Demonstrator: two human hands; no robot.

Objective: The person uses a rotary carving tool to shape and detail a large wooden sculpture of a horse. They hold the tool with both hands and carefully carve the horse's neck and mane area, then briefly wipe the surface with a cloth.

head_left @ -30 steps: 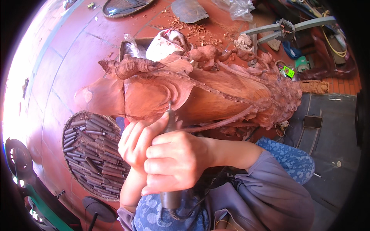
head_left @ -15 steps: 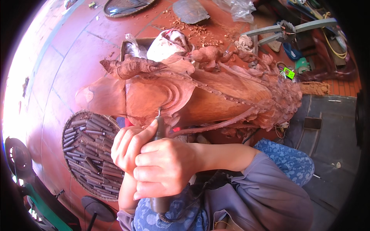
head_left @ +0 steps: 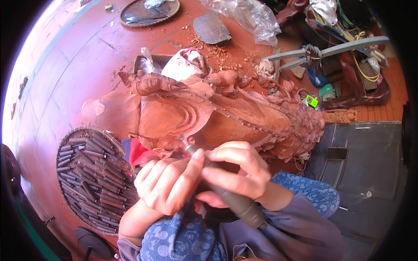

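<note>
My left hand [head_left: 167,185] wraps the front of a dark rotary carving tool [head_left: 237,204], its thumb lying near the neck. Further back along the same tool, my right hand [head_left: 239,169] holds the body between its fingers and the thumb below, in a looser grip. The tool slants from lower right to upper left. Its metal tip is slightly blurred and lies over the near edge of a large reddish wood carving [head_left: 248,122], beside stepped, curved ridges. I cannot tell whether the tip touches the wood.
A round woven basket [head_left: 61,174] full of dark-handled carving tools stands at left. Behind the carving are a box with a white cloth [head_left: 185,65], a grey slab [head_left: 212,28], a plastic bag [head_left: 257,19] and wood shavings. A long grey clamp-like bar [head_left: 352,42] crosses the far right.
The tool has swung from nearly upright to a slant, its back end going right. My right hand has shifted right and loosened its fist. The view has shifted a little.
</note>
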